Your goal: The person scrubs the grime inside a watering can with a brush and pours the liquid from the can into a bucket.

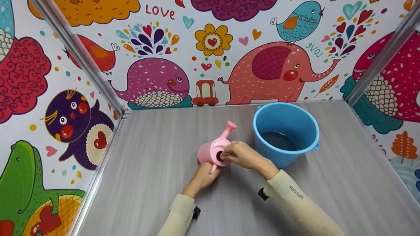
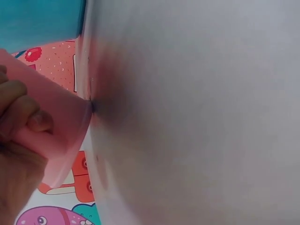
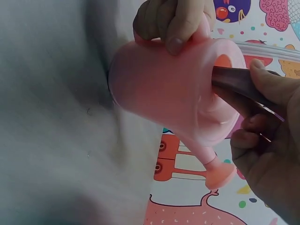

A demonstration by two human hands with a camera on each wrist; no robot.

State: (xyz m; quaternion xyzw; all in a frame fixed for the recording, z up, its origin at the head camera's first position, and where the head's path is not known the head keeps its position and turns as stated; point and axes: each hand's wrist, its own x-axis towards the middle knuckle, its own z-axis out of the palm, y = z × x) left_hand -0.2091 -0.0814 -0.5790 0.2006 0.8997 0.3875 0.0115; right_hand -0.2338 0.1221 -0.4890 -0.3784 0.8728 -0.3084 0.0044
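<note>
A pink watering can (image 1: 205, 154) stands tilted on the grey table, its bottom edge touching the surface in the left wrist view. My left hand (image 1: 204, 177) grips its handle (image 1: 214, 168), fingers curled round it. The spout, ending in a sprinkler head (image 1: 231, 125), points away from me. At the top opening, my right hand (image 1: 244, 155) pinches a dark, flat, strip-like thing (image 3: 236, 85) between thumb and fingers. One end of this dark thing goes into the can and is hidden; its kind I cannot tell.
A large light-blue bucket (image 1: 286, 129) with a dark bottom inside stands right of the can, close to my right hand. Cartoon-printed wall panels (image 1: 210, 19) close off the back and sides of the grey table (image 1: 157, 183). A metal strip (image 1: 98, 173) runs along the left edge.
</note>
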